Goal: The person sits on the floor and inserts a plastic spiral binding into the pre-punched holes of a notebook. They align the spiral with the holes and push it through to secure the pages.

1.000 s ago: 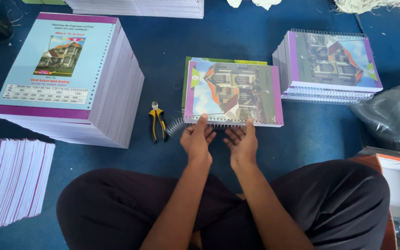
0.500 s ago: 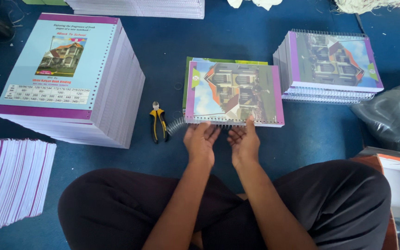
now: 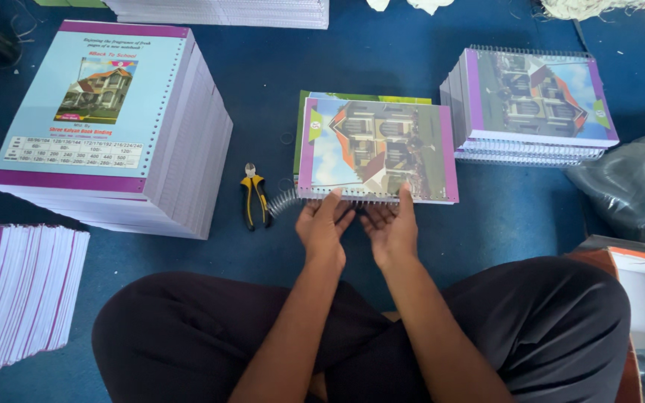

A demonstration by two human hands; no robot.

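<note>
left hand [image 3: 323, 227]: palm up, fingers loosely curled at the near edge of the notebook [image 3: 377, 149], on the wire; grip not clear, looks like fingertip contact only.
right hand [image 3: 391, 230]: same pose just right of it, thumb up on the cover edge, not clamped.
notebook: lies flat on the blue floor [image 3: 263, 89] at centre, binding edge turned toward you so the punched holes face your fingers.
spiral [image 3: 284, 200]: loose end sticks out left of the notebook's near corner.
pliers [image 3: 254, 197]: yellow-black, just left of the spiral, in easy reach.
bound stack [image 3: 531, 104]: far right, wire edges visible.
unbound stack [image 3: 106, 119]: tall, far left, pale blue cover sheet with purple bands, house picture, small table.
loose sheets [image 3: 16, 291]: near left, fanned, purple-edged.
</note>
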